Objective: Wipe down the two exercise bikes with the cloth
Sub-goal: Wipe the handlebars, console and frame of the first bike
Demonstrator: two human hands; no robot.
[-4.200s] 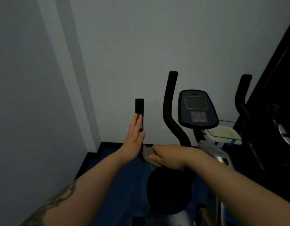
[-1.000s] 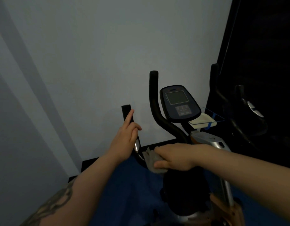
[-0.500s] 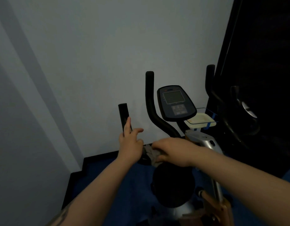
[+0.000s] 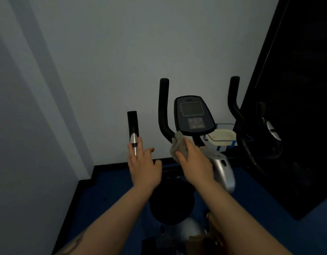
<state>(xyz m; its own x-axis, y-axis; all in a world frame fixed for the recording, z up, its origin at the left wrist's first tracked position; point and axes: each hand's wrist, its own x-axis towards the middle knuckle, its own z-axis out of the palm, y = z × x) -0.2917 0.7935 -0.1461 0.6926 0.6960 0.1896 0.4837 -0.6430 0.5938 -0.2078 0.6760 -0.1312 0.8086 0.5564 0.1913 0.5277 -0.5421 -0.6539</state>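
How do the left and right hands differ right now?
The left hand holds no cloth, its fingers resting along the short handle grip; the right hand presses the cloth on the curved handlebar. The left hand sits further from the console than the right hand. Both reach forward, backs up.

Grey cloth (image 4: 179, 147), black handlebar (image 4: 163, 107), silver bike frame (image 4: 223, 172), blue floor (image 4: 107, 196).
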